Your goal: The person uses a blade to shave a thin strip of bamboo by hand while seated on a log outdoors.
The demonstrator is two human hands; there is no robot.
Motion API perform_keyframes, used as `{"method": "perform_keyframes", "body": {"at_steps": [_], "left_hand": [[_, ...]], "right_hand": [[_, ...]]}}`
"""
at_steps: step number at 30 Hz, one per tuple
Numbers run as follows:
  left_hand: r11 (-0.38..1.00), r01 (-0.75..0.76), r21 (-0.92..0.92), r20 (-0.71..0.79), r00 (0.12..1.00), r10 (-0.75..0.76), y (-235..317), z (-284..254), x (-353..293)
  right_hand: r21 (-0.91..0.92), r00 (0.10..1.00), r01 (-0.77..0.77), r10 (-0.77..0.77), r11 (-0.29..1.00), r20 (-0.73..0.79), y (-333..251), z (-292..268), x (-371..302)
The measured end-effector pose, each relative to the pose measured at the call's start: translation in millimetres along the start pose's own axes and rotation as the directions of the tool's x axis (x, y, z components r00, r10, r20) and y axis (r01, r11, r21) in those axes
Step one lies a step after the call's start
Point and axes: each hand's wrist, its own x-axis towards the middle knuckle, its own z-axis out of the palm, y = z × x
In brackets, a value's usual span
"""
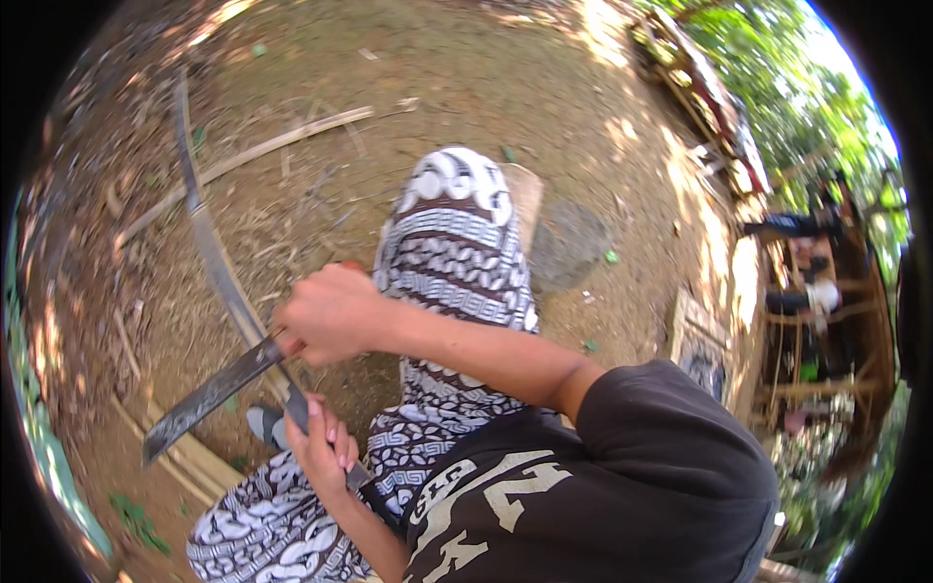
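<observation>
My right hand (330, 313) is closed round the handle of a machete. Its dark, broad blade (209, 400) points down to the left and crosses a long, narrow bamboo strip (222, 267). That strip runs from the far left ground down toward my lap, slightly bent. Nearer my body, my left hand (323, 449) grips the strip close to its near end, just below the blade. Whether the edge bites into the strip cannot be made out. My legs, in black-and-white patterned trousers (457, 253), are bent on either side of my hands.
Another pale bamboo strip (282, 142) lies on the dirt, with split lengths (194, 462) near my foot and scattered shavings. A grey stone (569, 245) and a wooden piece (525, 199) sit beyond my knee. People are by a wooden shelter (826, 389) at the right.
</observation>
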Motion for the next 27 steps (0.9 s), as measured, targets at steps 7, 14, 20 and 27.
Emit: {"method": "perform_keyframes", "body": {"at_steps": [7, 14, 20, 27], "left_hand": [[0.987, 0.022, 0.157, 0.147, 0.988, -0.045, 5, 19, 5], [0.966, 0.057, 0.251, 0.198, 0.974, -0.109, 8, 29, 16], [0.964, 0.077, 0.256, 0.210, 0.969, -0.134, 7, 28, 25], [0.977, 0.063, 0.203, 0.198, 0.975, -0.104, 2, 23, 27]], "right_hand": [[0.223, 0.955, -0.242, 0.272, 0.944, -0.117, -1, 4, -38], [0.323, 0.911, -0.339, 0.394, 0.884, -0.121, 3, 3, -50], [0.378, 0.889, -0.370, 0.441, 0.849, -0.120, 10, 12, -45], [0.470, 0.877, -0.353, 0.460, 0.809, -0.135, 9, 28, -39]]}}
